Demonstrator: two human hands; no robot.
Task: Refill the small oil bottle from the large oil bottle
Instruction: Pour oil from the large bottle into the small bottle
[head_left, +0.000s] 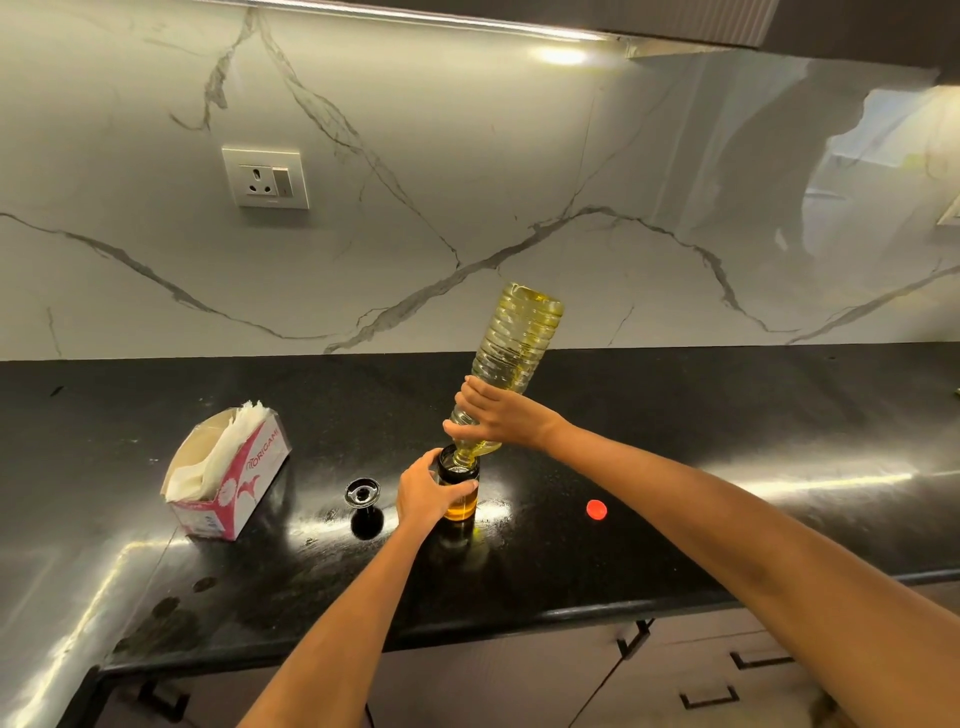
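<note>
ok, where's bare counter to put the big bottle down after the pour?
Right of the red cap, the counter lies bare to the frame edge. Also bare along the wall behind the tissue box. Crowded: between box and cap stand the black stopper, small bottle and both hands.

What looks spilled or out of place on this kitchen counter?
Dull smudges that could be spills mark the black counter near its front left corner. The tissue box is torn open, tissues bulging out. A red cap and black lid lie loose, as expected during pouring.
</note>
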